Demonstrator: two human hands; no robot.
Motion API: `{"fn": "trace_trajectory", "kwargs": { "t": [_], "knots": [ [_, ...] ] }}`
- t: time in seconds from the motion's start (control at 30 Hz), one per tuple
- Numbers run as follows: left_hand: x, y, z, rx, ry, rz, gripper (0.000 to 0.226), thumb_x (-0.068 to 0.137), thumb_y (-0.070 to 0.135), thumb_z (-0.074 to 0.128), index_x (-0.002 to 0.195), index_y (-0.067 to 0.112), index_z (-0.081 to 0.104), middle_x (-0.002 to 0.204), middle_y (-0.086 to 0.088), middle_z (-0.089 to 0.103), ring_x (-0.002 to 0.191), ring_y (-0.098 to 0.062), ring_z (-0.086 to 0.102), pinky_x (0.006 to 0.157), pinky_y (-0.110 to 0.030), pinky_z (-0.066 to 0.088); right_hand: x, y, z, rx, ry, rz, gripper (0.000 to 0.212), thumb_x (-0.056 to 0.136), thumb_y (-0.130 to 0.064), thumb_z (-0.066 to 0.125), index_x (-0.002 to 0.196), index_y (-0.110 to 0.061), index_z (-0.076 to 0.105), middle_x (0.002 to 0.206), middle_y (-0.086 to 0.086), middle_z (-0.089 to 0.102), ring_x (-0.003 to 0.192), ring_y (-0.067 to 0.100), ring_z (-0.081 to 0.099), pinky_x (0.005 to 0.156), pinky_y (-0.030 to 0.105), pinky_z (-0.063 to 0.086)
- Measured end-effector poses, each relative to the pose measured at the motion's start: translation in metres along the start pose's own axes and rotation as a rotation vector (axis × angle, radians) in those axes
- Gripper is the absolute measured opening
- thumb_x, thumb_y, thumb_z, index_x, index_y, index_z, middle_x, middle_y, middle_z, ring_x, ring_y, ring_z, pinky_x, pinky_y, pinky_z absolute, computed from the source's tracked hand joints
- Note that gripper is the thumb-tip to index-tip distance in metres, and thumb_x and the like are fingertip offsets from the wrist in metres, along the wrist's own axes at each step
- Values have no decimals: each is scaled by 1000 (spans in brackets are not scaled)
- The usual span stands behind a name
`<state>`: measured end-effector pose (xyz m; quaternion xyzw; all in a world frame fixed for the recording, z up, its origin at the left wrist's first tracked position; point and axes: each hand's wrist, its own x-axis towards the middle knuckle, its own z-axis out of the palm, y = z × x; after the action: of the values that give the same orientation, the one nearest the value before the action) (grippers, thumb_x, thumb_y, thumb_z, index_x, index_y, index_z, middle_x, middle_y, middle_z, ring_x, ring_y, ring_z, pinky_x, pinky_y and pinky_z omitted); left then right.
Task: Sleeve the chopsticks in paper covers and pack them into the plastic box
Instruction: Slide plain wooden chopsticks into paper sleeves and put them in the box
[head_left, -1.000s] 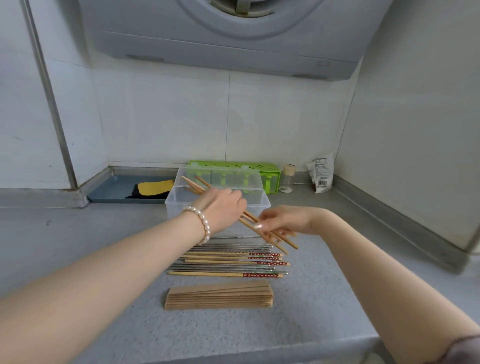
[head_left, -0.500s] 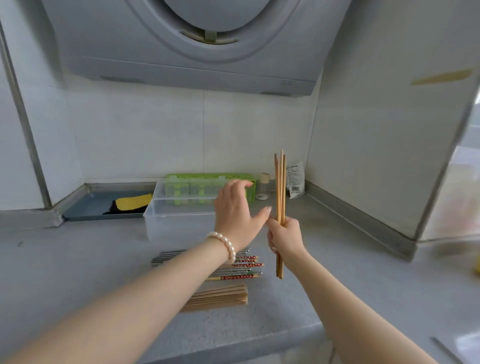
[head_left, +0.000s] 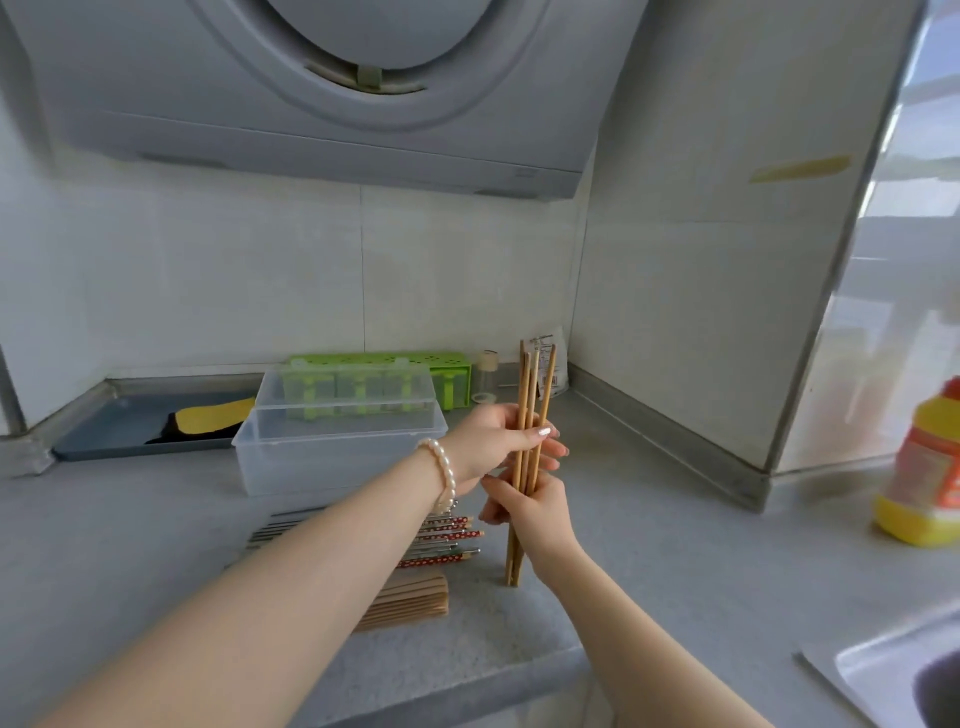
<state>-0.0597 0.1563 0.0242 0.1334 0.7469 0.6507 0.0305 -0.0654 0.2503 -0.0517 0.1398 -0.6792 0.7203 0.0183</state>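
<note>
we've got the bundle of wooden chopsticks (head_left: 531, 395) standing upright, right hand (head_left: 532, 512) wrapped around the lower part, left hand (head_left: 498, 441) curled round it just above. clear plastic box (head_left: 337, 441) sits left of both hands, paper sleeves (head_left: 410, 603) below them.

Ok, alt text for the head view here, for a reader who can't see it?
Both hands hold a bundle of wooden chopsticks upright, ends on the grey counter: left hand above, right hand below. Behind stands a clear plastic box; nearer lie more chopsticks and stacked paper covers.
</note>
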Motion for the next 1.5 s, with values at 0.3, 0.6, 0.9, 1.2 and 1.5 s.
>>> {"fn": "trace_trajectory", "kwargs": {
  "t": [0.3, 0.6, 0.9, 1.2, 1.5],
  "knots": [
    [-8, 8, -16, -62, -63, -29, 20, 94, 2, 44, 107, 8, 58, 102, -8, 68, 96, -20, 67, 77, -26, 55, 4, -3, 7, 10, -183, 68, 25, 91, -15, 56, 72, 0, 62, 52, 6, 62, 48, 17, 63, 54, 27, 55],
    [-14, 5, -24, 27, 158, -28, 31, 88, 14, 59, 117, 9, 54, 114, -11, 64, 106, -21, 62, 94, -40, 50, 6, 2, 26, -59, -110, 34, 25, 86, -19, 64, 69, -3, 57, 44, 0, 46, 36, 9, 41, 41, 22, 40],
    [-8, 2, -16, 92, 428, 129, 5, 87, 12, 60, 86, 16, 64, 100, -11, 70, 95, -23, 68, 87, -46, 54, 8, 4, 23, -50, -83, 60, 29, 85, -24, 64, 67, -10, 46, 51, 3, 39, 43, 11, 34, 47, 25, 36],
    [-15, 1, -19, 9, 493, 98, 13, 95, 12, 46, 94, 6, 58, 101, -13, 65, 97, -25, 64, 87, -37, 53, -1, 5, 23, -69, -133, -76, 36, 99, -39, 28, 80, -10, 40, 57, 4, 43, 44, 10, 40, 43, 21, 37],
    [-50, 17, -105, -388, 877, 42, 18, 98, 11, 39, 89, 4, 53, 117, -15, 61, 102, -27, 62, 82, -35, 52, 53, -29, 28, -408, 111, -197, 25, 97, -32, 42, 78, -15, 45, 62, 3, 53, 58, 24, 53, 55, 36, 47]
  ]
}}
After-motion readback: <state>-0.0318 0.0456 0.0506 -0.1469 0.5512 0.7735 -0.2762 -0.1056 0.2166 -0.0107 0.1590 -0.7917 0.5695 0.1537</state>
